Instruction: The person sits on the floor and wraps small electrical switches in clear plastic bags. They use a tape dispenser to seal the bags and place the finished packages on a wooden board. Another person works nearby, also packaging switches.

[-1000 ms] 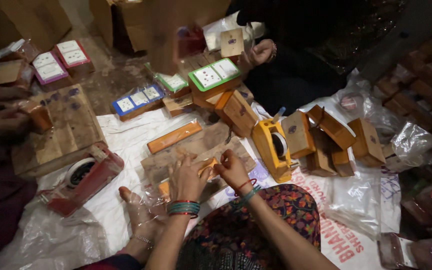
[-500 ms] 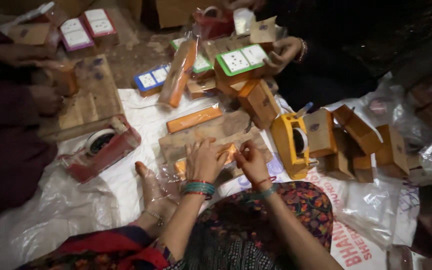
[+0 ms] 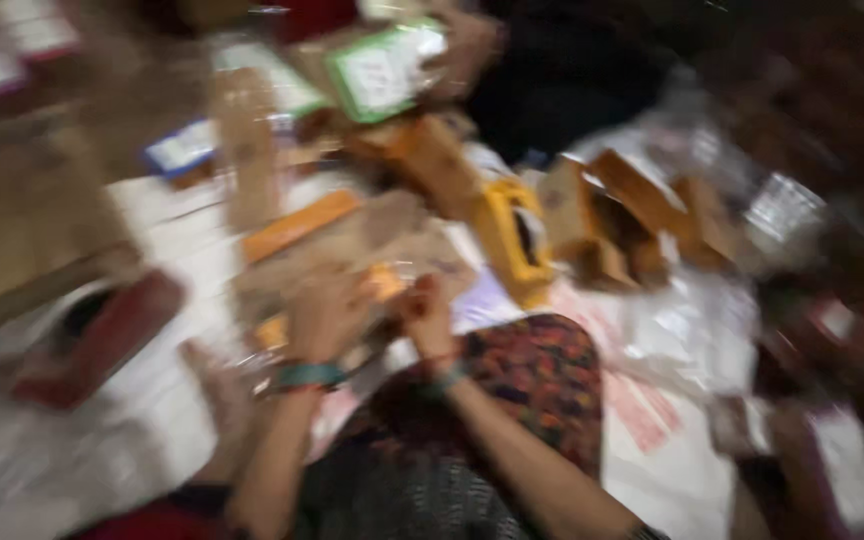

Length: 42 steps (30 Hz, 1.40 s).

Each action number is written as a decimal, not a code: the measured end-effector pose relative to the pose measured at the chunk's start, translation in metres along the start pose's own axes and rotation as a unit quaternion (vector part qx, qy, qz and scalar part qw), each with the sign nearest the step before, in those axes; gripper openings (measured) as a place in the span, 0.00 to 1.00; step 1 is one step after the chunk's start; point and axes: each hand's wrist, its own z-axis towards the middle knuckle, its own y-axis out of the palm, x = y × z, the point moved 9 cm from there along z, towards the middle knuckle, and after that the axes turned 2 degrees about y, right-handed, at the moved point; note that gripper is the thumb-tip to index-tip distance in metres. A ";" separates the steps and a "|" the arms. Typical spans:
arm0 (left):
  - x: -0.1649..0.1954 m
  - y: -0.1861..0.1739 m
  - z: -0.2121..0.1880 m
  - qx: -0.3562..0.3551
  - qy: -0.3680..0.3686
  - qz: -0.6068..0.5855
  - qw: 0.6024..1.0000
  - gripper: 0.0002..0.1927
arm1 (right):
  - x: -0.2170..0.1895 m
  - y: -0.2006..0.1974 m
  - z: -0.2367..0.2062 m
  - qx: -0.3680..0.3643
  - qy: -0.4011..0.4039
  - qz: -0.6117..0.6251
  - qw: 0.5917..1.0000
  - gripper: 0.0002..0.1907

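Both hands, left hand (image 3: 327, 315) and right hand (image 3: 427, 315), close on a small orange packet (image 3: 384, 282) over the brown paper (image 3: 392, 235). Blur hides the finger spread. Judged step: wrapping; next needs steady pinching.

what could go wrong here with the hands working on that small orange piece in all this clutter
The left hand and right hand meet over a small orange piece on brown cardboard; the blur hides the grip, so it might slip. The yellow box stands close to the right hand and may be knocked. Loose clear plastic could snag.
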 end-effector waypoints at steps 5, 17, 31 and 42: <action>0.004 0.003 -0.010 -0.031 0.006 0.092 0.995 0.22 | 0.030 0.012 -0.033 -0.079 0.198 -0.030 0.976 0.18; -0.050 0.003 -0.040 -0.223 -0.017 0.179 0.958 0.51 | 0.022 0.035 -0.053 -0.186 0.156 -0.029 0.970 0.19; -0.132 0.003 -0.142 -0.044 -0.191 -0.174 0.965 0.57 | 0.050 0.050 -0.062 -0.204 0.159 -0.054 0.964 0.17; -0.039 -0.076 -0.067 0.044 -0.086 0.013 0.995 0.38 | -0.038 -0.025 -0.025 -0.002 0.062 0.075 0.995 0.45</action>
